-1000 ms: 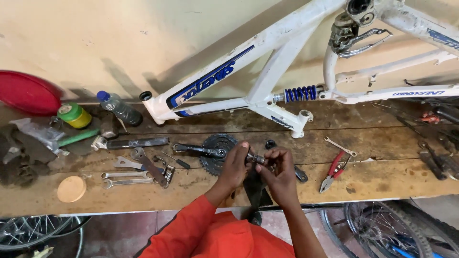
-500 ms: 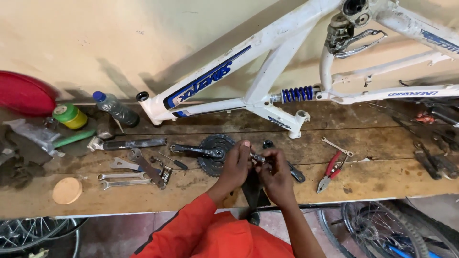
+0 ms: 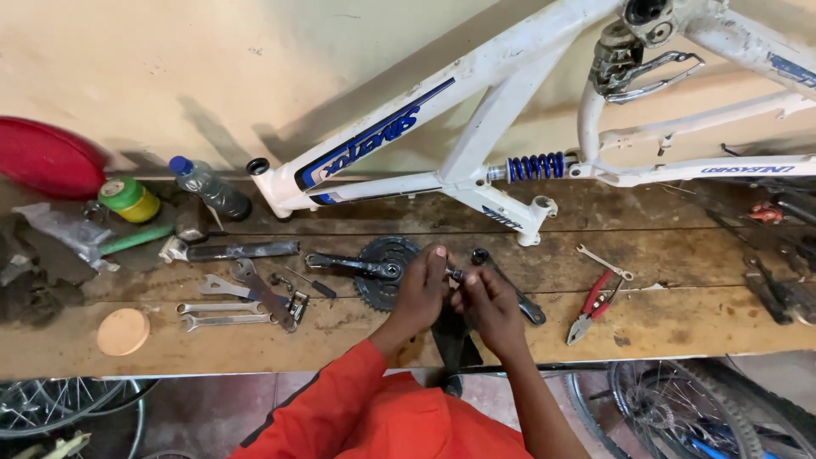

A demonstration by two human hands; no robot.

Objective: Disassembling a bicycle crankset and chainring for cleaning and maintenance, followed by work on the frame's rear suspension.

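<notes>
Both hands are closed around one small metal part (image 3: pixel 456 274), held just above the wooden bench (image 3: pixel 663 327): the left hand (image 3: pixel 421 293) pinches it from the left, the right hand (image 3: pixel 489 308) from the right. A black crank with chainring (image 3: pixel 378 268) lies just beside the left hand. Red-handled pliers (image 3: pixel 592 306) lie near the right hand. A white bicycle frame (image 3: pixel 476 110) rests behind.

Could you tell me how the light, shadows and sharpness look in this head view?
Head view: even, soft light; the white bike frame throws a broad shadow on the wall; the bench edge bows from lens distortion; the small metal part between both hands is slightly blurred.
</notes>
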